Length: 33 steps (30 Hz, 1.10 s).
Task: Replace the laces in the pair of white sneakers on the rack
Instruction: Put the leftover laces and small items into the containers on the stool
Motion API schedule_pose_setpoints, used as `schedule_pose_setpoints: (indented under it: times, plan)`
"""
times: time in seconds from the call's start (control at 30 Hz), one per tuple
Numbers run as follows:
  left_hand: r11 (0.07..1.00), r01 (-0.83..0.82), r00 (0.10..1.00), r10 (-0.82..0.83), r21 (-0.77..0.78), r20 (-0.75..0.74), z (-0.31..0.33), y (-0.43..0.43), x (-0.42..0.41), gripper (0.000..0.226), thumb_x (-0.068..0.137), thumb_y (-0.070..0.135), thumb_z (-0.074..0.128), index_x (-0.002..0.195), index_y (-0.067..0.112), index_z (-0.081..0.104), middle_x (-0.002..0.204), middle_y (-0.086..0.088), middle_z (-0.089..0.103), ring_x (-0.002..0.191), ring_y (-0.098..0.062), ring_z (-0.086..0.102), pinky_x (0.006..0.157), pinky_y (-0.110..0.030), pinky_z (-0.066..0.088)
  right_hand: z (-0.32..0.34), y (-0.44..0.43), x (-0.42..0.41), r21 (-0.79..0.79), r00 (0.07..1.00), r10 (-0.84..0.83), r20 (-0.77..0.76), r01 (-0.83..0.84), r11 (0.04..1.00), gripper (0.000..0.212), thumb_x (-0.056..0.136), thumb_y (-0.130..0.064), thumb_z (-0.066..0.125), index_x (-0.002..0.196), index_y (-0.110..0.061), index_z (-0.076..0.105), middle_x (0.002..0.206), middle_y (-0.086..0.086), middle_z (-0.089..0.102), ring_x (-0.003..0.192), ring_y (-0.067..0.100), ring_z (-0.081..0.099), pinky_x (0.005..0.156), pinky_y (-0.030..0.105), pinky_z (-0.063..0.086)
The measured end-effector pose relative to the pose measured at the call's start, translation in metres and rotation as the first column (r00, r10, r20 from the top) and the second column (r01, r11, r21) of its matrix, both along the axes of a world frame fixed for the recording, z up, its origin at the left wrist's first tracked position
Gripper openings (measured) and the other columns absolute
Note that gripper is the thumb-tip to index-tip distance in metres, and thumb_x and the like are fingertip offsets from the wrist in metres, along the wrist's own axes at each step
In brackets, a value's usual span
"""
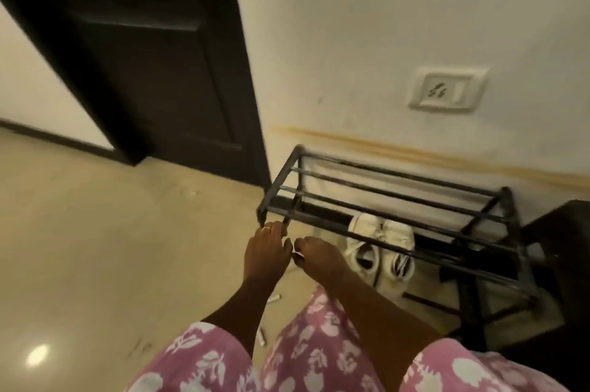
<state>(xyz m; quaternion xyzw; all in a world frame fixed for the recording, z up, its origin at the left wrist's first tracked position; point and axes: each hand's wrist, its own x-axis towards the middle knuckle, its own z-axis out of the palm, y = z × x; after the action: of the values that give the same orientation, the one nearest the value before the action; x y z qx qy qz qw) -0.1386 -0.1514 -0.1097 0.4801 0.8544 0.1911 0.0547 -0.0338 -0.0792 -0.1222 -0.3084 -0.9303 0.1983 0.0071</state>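
A pair of white sneakers (380,246) stands side by side on the lower level of a black metal shoe rack (392,197), toes toward the wall, partly crossed by the rack's top bars. My left hand (265,251), with a ring on it, and my right hand (316,256) are held close together just left of the sneakers, in front of the rack's left corner. Their fingers are curled, and between them they pinch a short thin white strand (296,253) that looks like a lace. The view is blurred.
The rack stands against a white wall with a socket plate (447,90). A dark door (143,56) is at the left and a dark piece of furniture (565,248) at the right. Two small tube-like bits (274,297) lie on the beige floor by my pink floral-clad knees.
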Motion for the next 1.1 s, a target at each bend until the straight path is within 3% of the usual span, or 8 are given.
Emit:
schedule_pose_setpoints:
  times: [0.07, 0.2, 0.4, 0.57, 0.73, 0.83, 1.0, 1.1]
  plan:
    - [0.995, -0.074, 0.997, 0.075, -0.073, 0.019, -0.03, -0.014, -0.025, 0.014, 0.09, 0.026, 0.055, 0.1, 0.017, 0.055, 0.098, -0.002, 0.062, 0.093, -0.022, 0.058, 0.073, -0.03, 0.043, -0.033, 0.002, -0.02, -0.047, 0.979, 0.169, 0.117, -0.164, 0.985, 0.031, 0.096, -0.029, 0.047, 0.119, -0.01, 0.054, 0.12, 0.013, 0.058, 0.11, 0.029, 0.055, 0.087, 0.035, 0.045]
    - [0.94, -0.241, 0.953, 0.276, -0.239, 0.123, -0.108, -0.033, -0.064, 0.02, 0.089, 0.027, 0.055, 0.107, 0.018, 0.054, 0.108, -0.001, 0.06, 0.1, -0.02, 0.056, 0.076, -0.027, 0.041, -0.107, 0.016, -0.047, -0.186, 0.842, 0.451, 0.296, -0.413, 0.892, 0.033, 0.095, -0.027, 0.048, 0.119, -0.005, 0.053, 0.12, 0.017, 0.056, 0.113, 0.032, 0.051, 0.09, 0.04, 0.043]
    - [0.803, -0.307, 0.812, 0.501, -0.51, 0.3, -0.217, -0.044, -0.07, 0.025, 0.093, 0.029, 0.051, 0.114, 0.016, 0.051, 0.115, -0.002, 0.058, 0.108, -0.02, 0.054, 0.078, -0.028, 0.042, -0.213, 0.028, -0.064, -0.159, 0.851, 0.455, 0.262, -0.427, 0.89, 0.025, 0.097, -0.021, 0.041, 0.111, -0.012, 0.06, 0.11, 0.008, 0.058, 0.103, 0.024, 0.058, 0.08, 0.033, 0.046]
    - [0.661, -0.386, 0.64, 0.694, -0.643, 0.329, -0.293, -0.053, -0.064, 0.031, 0.09, 0.032, 0.058, 0.112, 0.012, 0.051, 0.111, -0.005, 0.059, 0.101, -0.022, 0.057, 0.076, -0.032, 0.046, -0.284, 0.027, -0.089, -0.167, 0.831, 0.51, 0.224, -0.483, 0.86, 0.028, 0.098, -0.02, 0.042, 0.119, -0.022, 0.062, 0.119, 0.0, 0.056, 0.111, 0.015, 0.056, 0.087, 0.024, 0.047]
    - [0.549, -0.48, 0.466, 0.821, -0.685, 0.331, -0.34, -0.055, -0.058, 0.046, 0.086, 0.032, 0.065, 0.12, 0.005, 0.047, 0.115, -0.012, 0.059, 0.103, -0.029, 0.06, 0.073, -0.033, 0.045, -0.327, 0.021, -0.107, -0.12, 0.825, 0.504, 0.256, -0.49, 0.863, 0.033, 0.097, -0.013, 0.043, 0.126, -0.019, 0.058, 0.133, 0.008, 0.048, 0.119, 0.024, 0.05, 0.091, 0.032, 0.048]
    - [0.528, -0.482, 0.427, 0.838, -0.699, 0.339, -0.357, -0.054, -0.052, 0.046, 0.086, 0.029, 0.065, 0.12, 0.005, 0.045, 0.117, -0.014, 0.057, 0.106, -0.033, 0.059, 0.073, -0.033, 0.042, -0.346, 0.019, -0.115, -0.061, 0.791, 0.548, 0.271, -0.555, 0.83, 0.038, 0.098, -0.009, 0.036, 0.131, -0.018, 0.052, 0.14, 0.011, 0.038, 0.125, 0.027, 0.042, 0.095, 0.034, 0.045]
    - [0.519, -0.491, 0.423, 0.844, -0.7, 0.329, -0.373, -0.051, -0.045, 0.032, 0.091, 0.018, 0.057, 0.118, 0.003, 0.049, 0.115, -0.016, 0.059, 0.105, -0.033, 0.059, 0.071, -0.03, 0.038, -0.37, 0.011, -0.111, -0.016, 0.782, 0.531, 0.327, -0.557, 0.83, 0.036, 0.099, -0.007, 0.028, 0.124, -0.008, 0.055, 0.131, 0.01, 0.044, 0.118, 0.025, 0.047, 0.096, 0.032, 0.045]
    - [0.524, -0.496, 0.424, 0.842, -0.692, 0.333, -0.375, -0.051, -0.042, 0.025, 0.094, 0.014, 0.051, 0.116, 0.001, 0.052, 0.114, -0.017, 0.06, 0.105, -0.033, 0.059, 0.074, -0.031, 0.043, -0.366, 0.007, -0.108, 0.037, 0.767, 0.526, 0.366, -0.577, 0.816, 0.02, 0.089, -0.015, 0.053, 0.1, -0.015, 0.07, 0.106, 0.003, 0.062, 0.097, 0.016, 0.061, 0.077, 0.021, 0.053]
